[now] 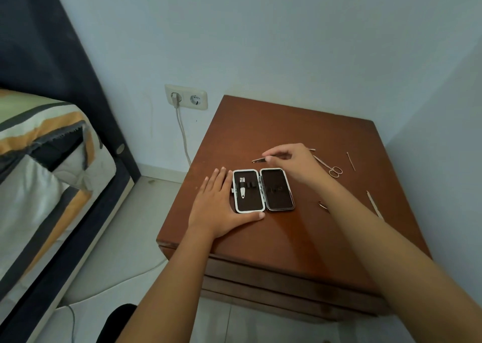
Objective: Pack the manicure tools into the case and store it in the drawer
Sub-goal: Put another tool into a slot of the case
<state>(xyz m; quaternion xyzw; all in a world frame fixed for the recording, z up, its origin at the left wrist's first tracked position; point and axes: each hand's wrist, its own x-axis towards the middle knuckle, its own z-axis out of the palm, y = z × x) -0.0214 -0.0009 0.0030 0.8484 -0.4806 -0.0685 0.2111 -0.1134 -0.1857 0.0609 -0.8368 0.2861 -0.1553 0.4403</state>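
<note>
A: Where is this?

B: A corner with pale blue walls. A brown wooden desk (287, 139) stands against them, and closed drawer fronts (273, 282) show along its near edge.

A: And the case?

B: The manicure case (263, 190) lies open and flat on the desk, toward the left of the middle. Its left half is white-rimmed, with a nail clipper (242, 187) tucked under an elastic loop. The right half is dark and looks bare.

A: The hands?

B: The left hand (221, 207) lies flat on the desk, fingers spread, touching the case's left side, the thumb running along its near edge. It grips nothing. The right hand (292, 162) hovers just beyond the case, its grip pinching a slim metal tool (258, 160) between thumb and fingertips, the tool's tip pointing left.

A: Other tools?

B: Small scissors (330, 167) lie right of that hand, and a thin metal stick (351, 161) farther right. A longer file-like tool (374, 204) sits near the right edge. Another small metal piece (323, 205) peeks out beside the right forearm; I cannot tell what it is.

A: Around the desk?

B: A double wall socket (186, 97) with a white cable (184, 134) plugged in is to the left, and a bed (39, 160) with striped bedding beyond that.
</note>
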